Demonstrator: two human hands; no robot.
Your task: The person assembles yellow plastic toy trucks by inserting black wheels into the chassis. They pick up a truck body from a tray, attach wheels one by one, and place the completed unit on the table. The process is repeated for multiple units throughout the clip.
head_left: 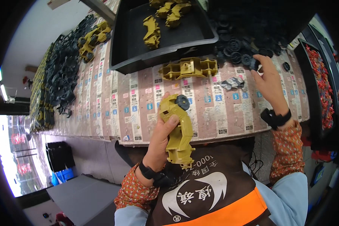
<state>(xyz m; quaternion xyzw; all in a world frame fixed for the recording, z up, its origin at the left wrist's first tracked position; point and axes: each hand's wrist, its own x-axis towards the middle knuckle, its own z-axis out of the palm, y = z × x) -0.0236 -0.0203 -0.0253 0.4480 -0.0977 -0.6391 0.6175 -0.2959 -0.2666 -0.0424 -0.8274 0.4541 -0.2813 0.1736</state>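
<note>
My left hand (160,138) is wrapped round a yellow plastic toy vehicle body (181,130), held tilted above the table's front edge. One black wheel (182,102) sits at its upper end. At the right, my right hand (270,81) reaches to the near edge of a heap of black toy wheels (234,46). Its thumb and index finger close round a black wheel (254,63). Another yellow vehicle body (189,69) lies on the table between the hands, farther back, just in front of a black tray.
The black tray (164,57) holds several yellow bodies. Dark plastic parts (64,71) and yellow vehicles with wheels (92,40) lie at the left. A crumpled wrapper (232,83) and a loose wheel (286,66) are near my right hand. A bin of small red parts (321,88) stands far right.
</note>
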